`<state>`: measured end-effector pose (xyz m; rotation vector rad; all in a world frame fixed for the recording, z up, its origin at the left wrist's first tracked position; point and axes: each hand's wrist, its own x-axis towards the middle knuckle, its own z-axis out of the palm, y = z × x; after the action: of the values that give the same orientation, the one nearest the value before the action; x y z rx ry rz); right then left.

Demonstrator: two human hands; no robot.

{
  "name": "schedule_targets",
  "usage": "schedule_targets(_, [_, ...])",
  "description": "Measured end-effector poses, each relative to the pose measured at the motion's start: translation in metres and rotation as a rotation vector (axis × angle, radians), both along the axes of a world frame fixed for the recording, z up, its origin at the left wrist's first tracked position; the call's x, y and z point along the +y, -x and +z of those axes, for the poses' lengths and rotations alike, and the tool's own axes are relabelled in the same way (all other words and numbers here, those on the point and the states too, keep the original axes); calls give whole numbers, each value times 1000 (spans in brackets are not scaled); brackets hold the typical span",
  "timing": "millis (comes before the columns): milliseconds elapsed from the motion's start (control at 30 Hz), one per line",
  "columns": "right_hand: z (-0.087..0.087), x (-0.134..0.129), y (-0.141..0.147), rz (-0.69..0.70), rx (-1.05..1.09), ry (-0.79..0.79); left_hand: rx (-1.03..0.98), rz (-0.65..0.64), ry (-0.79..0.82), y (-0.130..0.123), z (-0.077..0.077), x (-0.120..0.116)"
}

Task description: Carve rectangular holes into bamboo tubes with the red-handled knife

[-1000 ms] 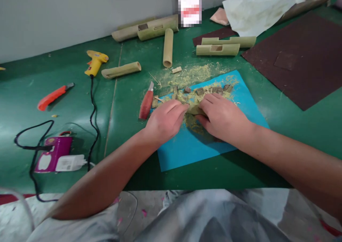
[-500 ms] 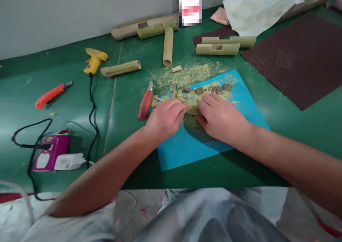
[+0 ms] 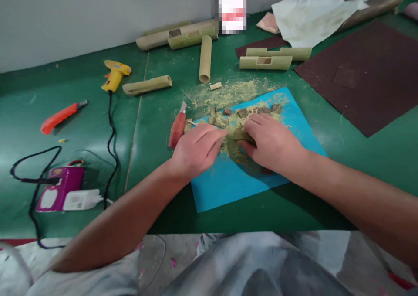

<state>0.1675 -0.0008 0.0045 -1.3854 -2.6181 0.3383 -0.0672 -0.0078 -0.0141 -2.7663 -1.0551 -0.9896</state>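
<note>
My right hand (image 3: 272, 137) is closed around a short piece of greenish bamboo (image 3: 240, 134) above a blue sheet (image 3: 215, 191). The fingers of my left hand (image 3: 197, 150) are pressed together, with their tips close by the left end of that piece. Whether they touch it, or pinch something small, I cannot tell. Pale shavings (image 3: 233, 119) and several small dark bamboo chips (image 3: 242, 112) lie on the sheet just beyond my hands. A red-handled knife (image 3: 177, 129) rests left of the sheet, its blade pointing away from me.
Cut bamboo tubes (image 3: 148, 85) lie farther back on the green table (image 3: 163, 209). To the left are a yellow glue gun (image 3: 114, 74), an orange utility knife (image 3: 62, 117) and a purple power strip (image 3: 67, 187) with cables. A dark brown sheet (image 3: 365, 78) and white cloth (image 3: 313, 15) lie right.
My left hand has shifted slightly left, away from the bamboo piece, and more of the piece shows between the hands. My right hand has barely moved. The whole view has shifted slightly.
</note>
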Motion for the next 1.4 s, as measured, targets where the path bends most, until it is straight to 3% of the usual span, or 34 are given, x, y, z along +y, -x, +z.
schedule_targets(167, [-3,-2,-1,-11,9,-16,-86,97,105,0,1,4])
schedule_targets(300, [-5,-3,-1,-2,36,-29,-127,90,176,-3,3,2])
schedule_targets(567, [-8,-5,-8,145,82,-137,-273,189,425,-3,14,-5])
schedule_targets(933, [-10,-8,-16,323,58,-335,-317,177,485,-2,15,-12])
schedule_targets(1133, [-9,-2,-23,485,187,-176,-329,102,557,-3,18,-16])
schedule_targets(1400, [-9,3,-24,460,256,-14,-188,-117,657,3,25,-11])
